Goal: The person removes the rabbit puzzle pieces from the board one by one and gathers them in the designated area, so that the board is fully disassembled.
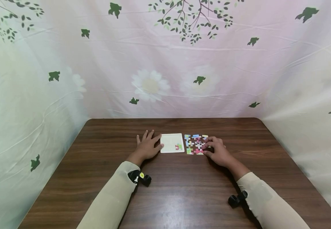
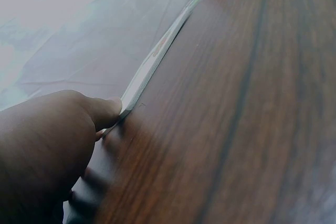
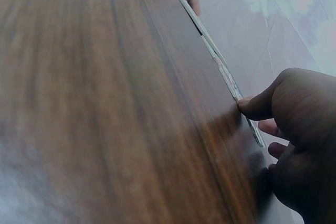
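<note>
A shallow white puzzle tray [image 1: 170,141] lies flat on the table, with one colourful piece [image 1: 178,147] in its lower right corner. My left hand [image 1: 146,149] is at the tray's left side, fingers spread, with index finger and thumb touching its edge. Just right of the tray, several loose jigsaw pieces [image 1: 190,150] are laid out in rows, with small gaps. Over their right side my right hand [image 1: 217,152] bends its fingers, thumb and index fingertip pinching a puzzle piece at the lower right. That hand partly hides the right column. In the right wrist view its thumb [image 3: 257,106] meets the pieces' near edge.
The brown wooden table [image 1: 182,190] extends around the tray and pieces. Behind it and along both sides hangs a pale cloth [image 1: 168,57] printed with leaves and flowers. A small black camera [image 1: 146,180] is strapped at the left wrist, another [image 1: 234,201] at the right.
</note>
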The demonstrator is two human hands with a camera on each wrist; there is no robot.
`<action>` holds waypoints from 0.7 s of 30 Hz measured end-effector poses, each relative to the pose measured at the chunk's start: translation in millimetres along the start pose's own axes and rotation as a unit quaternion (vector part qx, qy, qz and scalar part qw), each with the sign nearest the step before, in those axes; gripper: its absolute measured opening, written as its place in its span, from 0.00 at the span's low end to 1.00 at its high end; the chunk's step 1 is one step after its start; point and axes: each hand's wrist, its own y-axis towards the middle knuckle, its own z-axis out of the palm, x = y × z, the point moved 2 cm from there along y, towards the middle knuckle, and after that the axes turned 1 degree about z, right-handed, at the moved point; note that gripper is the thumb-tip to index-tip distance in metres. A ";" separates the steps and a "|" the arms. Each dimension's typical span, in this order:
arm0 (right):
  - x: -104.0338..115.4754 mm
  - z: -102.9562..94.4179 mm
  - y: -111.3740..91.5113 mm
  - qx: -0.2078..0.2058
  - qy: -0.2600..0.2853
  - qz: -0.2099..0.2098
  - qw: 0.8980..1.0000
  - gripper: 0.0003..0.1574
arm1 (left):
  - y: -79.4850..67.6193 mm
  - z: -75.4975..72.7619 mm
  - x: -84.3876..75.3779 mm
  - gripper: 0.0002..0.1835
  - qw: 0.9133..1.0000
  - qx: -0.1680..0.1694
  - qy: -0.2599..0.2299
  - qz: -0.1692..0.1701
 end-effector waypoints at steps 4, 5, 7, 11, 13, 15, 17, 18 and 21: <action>1.6 -0.1 -0.5 -0.003 -0.007 -0.006 1.000 0.02 | -0.8 -0.4 -0.5 0.36 1.000 -0.002 -0.003 0.001; 2.2 0.1 -0.9 -0.004 -0.008 -0.008 1.000 0.02 | -1.1 -0.4 -0.7 0.36 1.000 -0.001 -0.003 0.002; 3.5 0.0 -1.6 -0.006 -0.011 -0.013 1.000 0.02 | -1.2 -0.3 -0.8 0.36 1.000 0.000 -0.003 0.002; 3.7 0.1 -1.9 -0.006 -0.011 -0.018 1.000 0.05 | -1.6 -0.9 -0.9 0.36 1.000 0.000 -0.004 0.003; 3.0 0.1 -1.7 -0.004 -0.010 -0.013 1.000 0.05 | -1.7 -1.0 -1.1 0.36 1.000 0.000 -0.004 0.003; 2.6 -0.4 -1.8 -0.002 -0.009 -0.009 1.000 0.05 | -1.5 -0.9 -1.1 0.36 1.000 -0.002 -0.005 0.004; 2.2 -0.6 -1.6 0.000 -0.008 -0.006 1.000 0.05 | -1.4 -0.7 -1.0 0.36 1.000 -0.002 -0.005 0.004; 2.2 -0.8 -1.8 0.000 -0.009 -0.006 1.000 0.05 | -1.3 -0.5 -0.9 0.36 1.000 -0.002 -0.004 0.004; 1.9 -0.7 -1.7 -0.002 -0.011 -0.007 1.000 0.06 | -1.2 -0.2 -0.4 0.36 1.000 -0.002 -0.004 0.004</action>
